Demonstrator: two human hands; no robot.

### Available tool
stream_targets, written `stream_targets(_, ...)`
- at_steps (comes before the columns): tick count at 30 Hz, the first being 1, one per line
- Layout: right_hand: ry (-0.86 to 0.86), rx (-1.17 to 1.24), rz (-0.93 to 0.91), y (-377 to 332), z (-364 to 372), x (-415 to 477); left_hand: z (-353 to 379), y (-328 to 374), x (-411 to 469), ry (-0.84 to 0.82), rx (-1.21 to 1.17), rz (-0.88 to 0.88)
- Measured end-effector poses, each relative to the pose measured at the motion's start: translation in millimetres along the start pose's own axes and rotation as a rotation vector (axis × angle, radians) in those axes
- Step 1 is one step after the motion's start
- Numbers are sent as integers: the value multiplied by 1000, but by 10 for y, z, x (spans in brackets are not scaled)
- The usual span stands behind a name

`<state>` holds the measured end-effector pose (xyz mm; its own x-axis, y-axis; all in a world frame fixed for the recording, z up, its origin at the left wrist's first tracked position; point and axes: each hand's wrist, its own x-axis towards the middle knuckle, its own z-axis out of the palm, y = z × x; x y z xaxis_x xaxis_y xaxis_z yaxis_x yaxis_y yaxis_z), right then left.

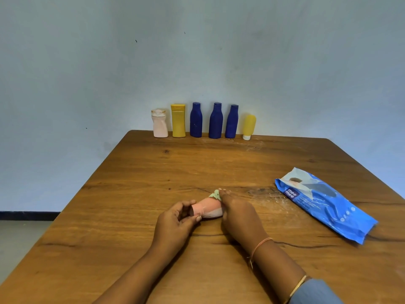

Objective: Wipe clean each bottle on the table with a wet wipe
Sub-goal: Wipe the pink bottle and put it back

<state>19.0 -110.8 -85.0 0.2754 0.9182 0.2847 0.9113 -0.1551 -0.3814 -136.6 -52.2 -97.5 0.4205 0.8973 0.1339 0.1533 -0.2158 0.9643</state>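
Note:
A small pink bottle (205,207) lies on its side near the middle of the wooden table (131,194). My left hand (175,220) grips its base end with curled fingers. My right hand (238,216) holds a wet wipe (214,213) wrapped round the bottle's far end; a greenish cap (215,194) shows past the fingertips. Along the far edge stand a pale pink bottle (160,123), a yellow bottle (178,120), three dark blue bottles (196,120) (215,121) (231,121) and a yellow tube (249,127) on its white cap.
A blue pack of wet wipes (326,202) lies flat on the table to the right of my hands. A pale wall (197,51) rises directly behind the row of bottles. White smears mark the wood near the pack and near the far edge.

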Motion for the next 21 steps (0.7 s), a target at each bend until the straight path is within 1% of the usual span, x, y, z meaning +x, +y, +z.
stream_targets(2, 17, -16, 57, -38, 16, 1, 4, -5, 3, -3, 2, -2)
stream_targets(5, 10, -42, 48, -119, 111, -49, 5, -1, 7, -10, 32, 4)
stream_targets(7, 22, -51, -12, -207, 174, -91, 3, 5, 7, -12, 24, 2)
stream_targets(9, 74, -60, -107, -319, 256, -130, -1, -12, 12, -15, 17, 4)
stream_targets(13, 76, -129, -271, -396, 233, -162, -9, -33, 0, -12, 19, 9)
stream_targets(15, 68, -168, -249, -228, 210, -142, -8, -29, 4, -5, 13, -2)
stream_targets(17, 52, -172, -174, -60, 146, -107, -4, -32, 18, 1, 20, -9)
stream_targets(21, -38, -70, -25, 48, 55, -63, 5, -40, 39, 5, 20, -24)
